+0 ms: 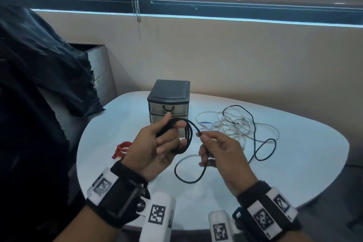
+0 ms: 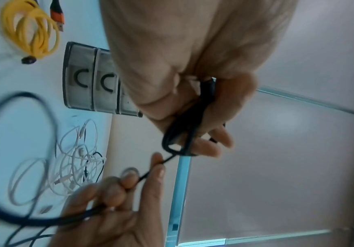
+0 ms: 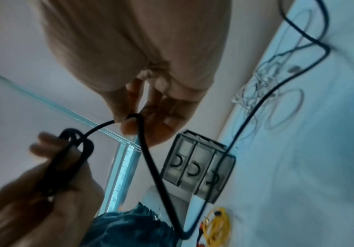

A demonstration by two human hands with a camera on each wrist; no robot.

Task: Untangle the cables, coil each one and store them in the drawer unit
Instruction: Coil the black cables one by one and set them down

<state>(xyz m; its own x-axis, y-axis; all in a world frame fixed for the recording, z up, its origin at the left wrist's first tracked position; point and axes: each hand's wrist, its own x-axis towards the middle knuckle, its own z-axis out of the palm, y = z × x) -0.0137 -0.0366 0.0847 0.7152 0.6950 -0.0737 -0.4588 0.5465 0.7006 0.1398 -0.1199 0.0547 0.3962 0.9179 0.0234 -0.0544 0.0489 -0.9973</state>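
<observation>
Now, left hand gripping the black cable coil mid-frame, right hand pinching its slack should feed even loops

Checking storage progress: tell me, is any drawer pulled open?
No, all three fronts of the drawer unit sit flush in the right wrist view.

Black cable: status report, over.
Left hand grips black cable loops; right hand pinches the strand. Tail runs through white cables. Drawer unit shut.
</observation>
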